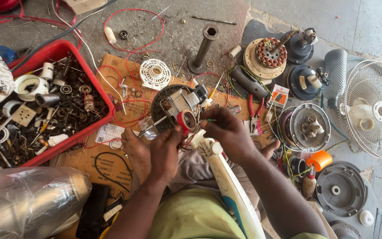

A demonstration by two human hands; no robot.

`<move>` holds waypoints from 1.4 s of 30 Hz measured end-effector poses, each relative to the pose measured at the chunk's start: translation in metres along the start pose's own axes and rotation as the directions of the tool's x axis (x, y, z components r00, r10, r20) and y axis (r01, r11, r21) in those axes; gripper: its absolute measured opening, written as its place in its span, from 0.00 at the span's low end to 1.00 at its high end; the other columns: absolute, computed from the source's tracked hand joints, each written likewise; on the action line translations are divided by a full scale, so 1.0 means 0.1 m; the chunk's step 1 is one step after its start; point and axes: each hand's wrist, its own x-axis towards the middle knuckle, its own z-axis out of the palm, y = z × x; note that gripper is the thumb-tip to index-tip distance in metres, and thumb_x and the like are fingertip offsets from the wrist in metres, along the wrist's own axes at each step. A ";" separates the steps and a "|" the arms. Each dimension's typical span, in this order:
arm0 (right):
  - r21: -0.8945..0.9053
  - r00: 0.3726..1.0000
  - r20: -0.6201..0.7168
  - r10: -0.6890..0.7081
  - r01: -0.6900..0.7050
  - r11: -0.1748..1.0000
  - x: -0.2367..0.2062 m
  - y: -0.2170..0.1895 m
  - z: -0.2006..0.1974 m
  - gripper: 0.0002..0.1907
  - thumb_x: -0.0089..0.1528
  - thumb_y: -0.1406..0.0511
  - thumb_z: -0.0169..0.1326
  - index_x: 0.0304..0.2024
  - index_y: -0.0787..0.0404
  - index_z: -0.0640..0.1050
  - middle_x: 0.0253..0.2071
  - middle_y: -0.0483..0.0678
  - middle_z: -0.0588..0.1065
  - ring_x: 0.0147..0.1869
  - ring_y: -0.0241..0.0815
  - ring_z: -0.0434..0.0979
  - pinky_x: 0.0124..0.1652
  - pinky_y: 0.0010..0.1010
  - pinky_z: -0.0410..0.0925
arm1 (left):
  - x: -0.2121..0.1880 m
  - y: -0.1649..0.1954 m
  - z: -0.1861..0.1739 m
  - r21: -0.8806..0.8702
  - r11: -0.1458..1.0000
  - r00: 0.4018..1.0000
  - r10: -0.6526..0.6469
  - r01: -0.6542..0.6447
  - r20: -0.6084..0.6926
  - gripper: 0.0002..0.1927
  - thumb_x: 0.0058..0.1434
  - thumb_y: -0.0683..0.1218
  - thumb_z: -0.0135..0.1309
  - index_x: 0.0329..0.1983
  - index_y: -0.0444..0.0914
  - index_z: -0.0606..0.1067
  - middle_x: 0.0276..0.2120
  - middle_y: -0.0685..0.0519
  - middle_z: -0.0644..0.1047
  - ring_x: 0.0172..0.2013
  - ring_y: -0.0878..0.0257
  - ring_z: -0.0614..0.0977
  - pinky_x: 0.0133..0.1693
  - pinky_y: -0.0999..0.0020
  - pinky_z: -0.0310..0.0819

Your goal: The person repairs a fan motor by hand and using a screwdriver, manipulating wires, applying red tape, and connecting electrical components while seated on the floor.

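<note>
Glossy red tape roll [185,120] (perhaps pinched)

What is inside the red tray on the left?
The red tray holds tape rolls, a white socket plate, bearings, screws and wire scraps. Its floor is hidden under them.

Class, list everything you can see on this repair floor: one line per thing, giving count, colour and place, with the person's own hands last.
tape roll: one, red, held at centre
fan motor: one, grey and black, behind the tape
tray: one, red, left, full of small parts
motor winding: one, tan and copper, upper right
fan guard: one, white, far right
pliers: one, red handles, right of centre
metal tube: one, grey, top centre
cardboard: brown, under the work
left hand: pinching the tape roll
right hand: fingers at the wires beside the tape
</note>
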 end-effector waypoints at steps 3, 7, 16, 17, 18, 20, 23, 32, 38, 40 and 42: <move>-0.374 0.964 0.126 -0.233 0.264 0.889 0.00 0.16 -0.06 0.13 0.62 0.65 0.63 0.48 0.63 0.80 0.48 0.51 0.77 0.52 0.39 0.79 0.50 0.28 0.74 | 0.10 0.02 0.02 -0.145 0.978 0.987 -0.159 0.153 -0.030 0.15 0.71 0.48 0.49 0.31 0.37 0.77 0.25 0.57 0.75 0.25 0.71 0.71 0.29 0.73 0.65; -0.519 0.851 0.216 -0.478 0.515 0.682 0.04 0.27 -0.05 0.14 0.58 0.65 0.67 0.45 0.59 0.80 0.50 0.47 0.75 0.48 0.33 0.78 0.41 0.25 0.74 | 0.06 0.07 0.07 -0.008 0.995 0.994 -0.096 0.096 -0.046 0.18 0.73 0.50 0.46 0.30 0.38 0.75 0.24 0.59 0.72 0.24 0.73 0.68 0.27 0.74 0.62; -0.380 0.935 0.191 -0.298 0.350 0.856 0.14 0.29 -0.04 0.24 0.61 0.68 0.63 0.60 0.65 0.76 0.32 0.44 0.77 0.48 0.34 0.72 0.52 0.29 0.61 | -0.09 0.17 0.16 0.127 0.980 0.987 0.159 -0.156 -0.010 0.20 0.73 0.54 0.49 0.29 0.38 0.74 0.23 0.61 0.70 0.24 0.75 0.65 0.27 0.75 0.58; -0.402 0.884 0.223 -0.411 0.468 0.787 0.14 0.29 -0.05 0.28 0.61 0.70 0.63 0.64 0.66 0.74 0.32 0.45 0.78 0.53 0.36 0.73 0.59 0.30 0.58 | -0.11 0.19 0.16 0.161 0.972 0.986 0.169 -0.168 0.011 0.21 0.74 0.55 0.49 0.29 0.38 0.74 0.22 0.61 0.70 0.24 0.75 0.64 0.27 0.75 0.56; -0.321 0.946 0.174 -0.274 0.317 0.892 0.13 0.30 -0.06 0.31 0.60 0.69 0.62 0.66 0.63 0.74 0.32 0.46 0.76 0.50 0.38 0.72 0.55 0.31 0.59 | -0.11 0.21 0.16 0.157 0.979 0.991 0.131 -0.128 -0.010 0.21 0.73 0.55 0.49 0.29 0.38 0.74 0.22 0.61 0.70 0.24 0.75 0.64 0.26 0.75 0.57; -0.133 0.992 0.121 0.027 -0.010 0.991 0.13 0.31 -0.06 0.35 0.58 0.68 0.62 0.70 0.58 0.74 0.33 0.48 0.73 0.42 0.41 0.69 0.46 0.32 0.63 | -0.09 0.25 0.18 0.141 0.988 0.997 0.062 -0.055 -0.048 0.22 0.72 0.56 0.49 0.28 0.38 0.74 0.21 0.61 0.70 0.23 0.74 0.65 0.26 0.74 0.58; -0.169 0.961 0.192 -0.201 0.234 0.958 0.13 0.31 -0.05 0.28 0.59 0.66 0.62 0.63 0.60 0.75 0.63 0.41 0.70 0.64 0.36 0.71 0.56 0.31 0.68 | -0.03 0.29 0.22 0.232 0.972 0.992 -0.005 0.035 -0.127 0.23 0.73 0.57 0.49 0.26 0.37 0.74 0.20 0.60 0.68 0.22 0.74 0.62 0.24 0.73 0.55; -0.625 0.857 0.342 -0.385 0.514 0.588 0.09 0.04 -0.17 0.16 0.57 0.62 0.66 0.47 0.59 0.84 0.52 0.51 0.77 0.48 0.47 0.82 0.44 0.36 0.75 | 0.05 0.21 0.13 0.082 0.997 0.990 0.001 -0.013 0.138 0.20 0.77 0.52 0.47 0.32 0.36 0.77 0.25 0.60 0.73 0.26 0.75 0.67 0.29 0.77 0.62; -0.572 0.735 0.460 -0.498 0.675 0.467 -0.04 -0.18 -0.23 0.17 0.62 0.62 0.63 0.52 0.62 0.81 0.43 0.52 0.80 0.45 0.46 0.81 0.42 0.35 0.73 | -0.04 0.15 0.02 0.213 0.959 0.960 0.131 -0.186 0.248 0.10 0.66 0.40 0.57 0.49 0.34 0.77 0.35 0.56 0.79 0.34 0.75 0.76 0.36 0.77 0.73; -0.608 0.790 0.429 -0.438 0.611 0.507 -0.08 -0.20 -0.19 0.18 0.61 0.61 0.63 0.51 0.62 0.82 0.39 0.52 0.79 0.40 0.45 0.81 0.38 0.36 0.72 | -0.06 0.13 0.02 0.263 0.941 0.965 0.160 -0.213 0.209 0.08 0.67 0.39 0.57 0.48 0.32 0.79 0.36 0.55 0.80 0.35 0.73 0.78 0.38 0.76 0.75; -0.630 0.816 0.405 -0.412 0.576 0.521 -0.11 -0.21 -0.17 0.17 0.61 0.61 0.64 0.50 0.61 0.82 0.36 0.51 0.79 0.37 0.43 0.81 0.35 0.35 0.72 | -0.06 0.11 0.04 0.242 0.939 0.962 0.201 -0.243 0.186 0.08 0.67 0.38 0.57 0.48 0.31 0.79 0.37 0.54 0.81 0.36 0.72 0.79 0.39 0.76 0.76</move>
